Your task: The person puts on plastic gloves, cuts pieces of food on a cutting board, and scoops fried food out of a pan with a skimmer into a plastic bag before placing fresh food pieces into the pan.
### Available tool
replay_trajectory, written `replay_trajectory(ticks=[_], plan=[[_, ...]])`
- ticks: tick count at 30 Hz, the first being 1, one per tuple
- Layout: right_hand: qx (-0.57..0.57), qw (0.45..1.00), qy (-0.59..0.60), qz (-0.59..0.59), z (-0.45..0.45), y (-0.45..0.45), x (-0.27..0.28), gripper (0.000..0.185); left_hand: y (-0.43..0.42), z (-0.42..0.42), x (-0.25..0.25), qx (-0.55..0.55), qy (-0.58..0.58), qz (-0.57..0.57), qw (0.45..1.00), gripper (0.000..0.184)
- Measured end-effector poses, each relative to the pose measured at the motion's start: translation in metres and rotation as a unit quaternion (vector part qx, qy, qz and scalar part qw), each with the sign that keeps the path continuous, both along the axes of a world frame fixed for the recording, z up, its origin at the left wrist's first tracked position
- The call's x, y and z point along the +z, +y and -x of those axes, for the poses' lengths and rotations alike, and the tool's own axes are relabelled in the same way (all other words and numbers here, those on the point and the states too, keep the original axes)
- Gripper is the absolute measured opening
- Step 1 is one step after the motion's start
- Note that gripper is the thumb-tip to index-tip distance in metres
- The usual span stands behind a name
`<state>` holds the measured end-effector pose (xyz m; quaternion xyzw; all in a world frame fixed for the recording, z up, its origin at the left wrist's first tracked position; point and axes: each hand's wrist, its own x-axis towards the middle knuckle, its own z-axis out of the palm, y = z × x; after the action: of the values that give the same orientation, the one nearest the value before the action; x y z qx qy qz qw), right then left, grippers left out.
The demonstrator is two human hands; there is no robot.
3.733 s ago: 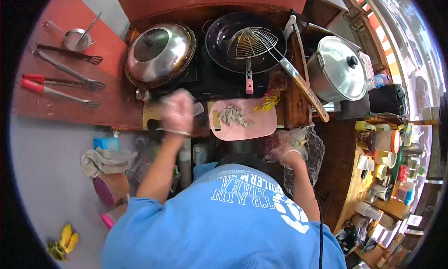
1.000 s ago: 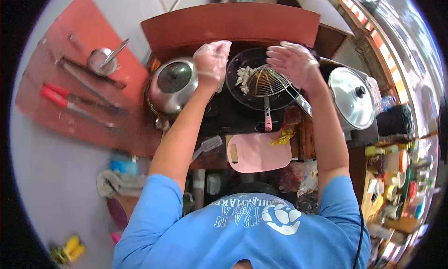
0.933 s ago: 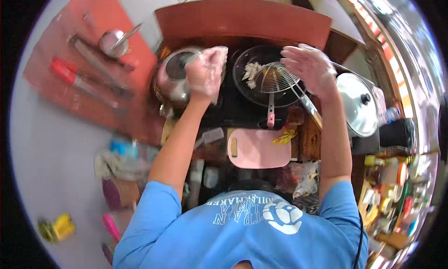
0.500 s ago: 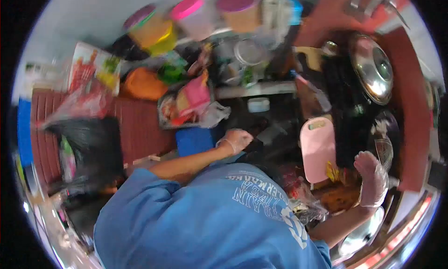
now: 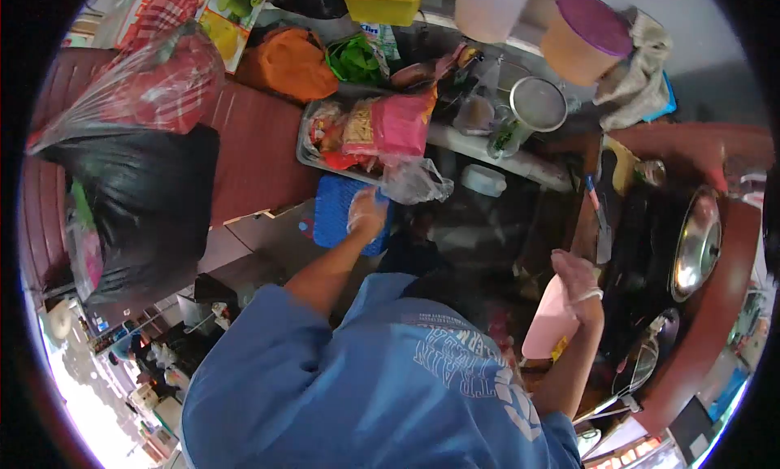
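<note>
My left hand (image 5: pixel 367 213), in a clear plastic glove, is over the blue basket (image 5: pixel 331 213), close to a crumpled clear bag (image 5: pixel 414 180); its fingers are blurred and I cannot make out whether they grip anything. My right hand (image 5: pixel 577 278), also gloved, is above the upper end of the pink cutting board (image 5: pixel 548 327), its fingers loosely extended with nothing visible in them. Beyond the board, a wire skimmer (image 5: pixel 646 362) lies in the dark pan (image 5: pixel 668 327). A metal tray (image 5: pixel 307 144) holding food packets sits beyond the blue basket.
A domed lidded pan (image 5: pixel 697 241) stands at the right. A spatula (image 5: pixel 603 240) lies near my right hand. A strainer (image 5: pixel 538 105), glass (image 5: pixel 505 140) and white container (image 5: pixel 483 180) are ahead. Large black bag (image 5: pixel 150 209) rests on the red bench (image 5: pixel 256 148) at left.
The view has turned left, away from the stove. My left hand went from beside the lidded pan to the blue basket. My right hand moved from the skimmer's side to above the cutting board.
</note>
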<state>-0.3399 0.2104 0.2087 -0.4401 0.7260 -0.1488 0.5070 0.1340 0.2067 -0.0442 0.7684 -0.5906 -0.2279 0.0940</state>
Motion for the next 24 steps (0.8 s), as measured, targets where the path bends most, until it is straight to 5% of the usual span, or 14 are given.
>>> replay_trajectory(ticks=[2,3,5,7,8,10,11,13,17,21,23,24], plan=[[0.306,0.918,0.179,0.180,-0.006,-0.018,-0.025,0.036,-0.042,0.014,0.007,0.021,-0.011,0.020,1.000,0.049],[0.348,0.913,0.202,0.074,-0.033,-0.041,-0.006,0.042,-0.069,0.026,0.018,0.083,-0.009,0.051,0.995,0.051],[0.329,0.916,0.227,0.023,-0.066,-0.063,-0.013,0.045,-0.108,0.032,0.008,0.148,-0.006,0.081,0.986,0.054],[0.344,0.898,0.264,-0.069,-0.096,-0.087,-0.013,0.053,-0.133,0.030,-0.018,-0.002,-0.181,0.024,0.983,0.063],[0.345,0.898,0.264,-0.071,-0.104,-0.092,-0.019,0.053,-0.147,0.033,-0.024,-0.002,-0.180,0.022,0.983,0.063],[0.344,0.908,0.230,-0.062,-0.118,-0.103,-0.032,0.056,-0.175,0.042,-0.012,-0.007,-0.102,-0.211,0.972,0.062],[0.355,0.905,0.224,-0.070,-0.124,-0.108,-0.035,0.057,-0.178,0.038,-0.016,-0.007,-0.102,-0.213,0.972,0.062],[0.359,0.906,0.214,-0.069,-0.134,-0.119,-0.037,0.056,-0.174,0.024,-0.036,-0.029,-0.135,0.014,0.990,0.028],[0.349,0.916,0.185,-0.062,-0.141,-0.136,-0.052,0.052,-0.151,-0.039,-0.062,0.085,-0.030,0.216,0.972,0.029],[0.266,0.961,0.065,0.046,-0.119,-0.108,-0.184,0.039,-0.138,-0.144,-0.059,0.034,-0.201,0.185,0.961,0.032],[0.416,0.896,0.087,0.129,-0.116,-0.099,-0.250,0.033,-0.138,-0.158,-0.047,0.069,-0.167,0.219,0.959,0.031],[0.416,0.896,0.087,0.132,-0.125,-0.101,-0.251,0.033,-0.148,-0.149,-0.002,0.147,-0.103,0.221,0.959,0.026]])
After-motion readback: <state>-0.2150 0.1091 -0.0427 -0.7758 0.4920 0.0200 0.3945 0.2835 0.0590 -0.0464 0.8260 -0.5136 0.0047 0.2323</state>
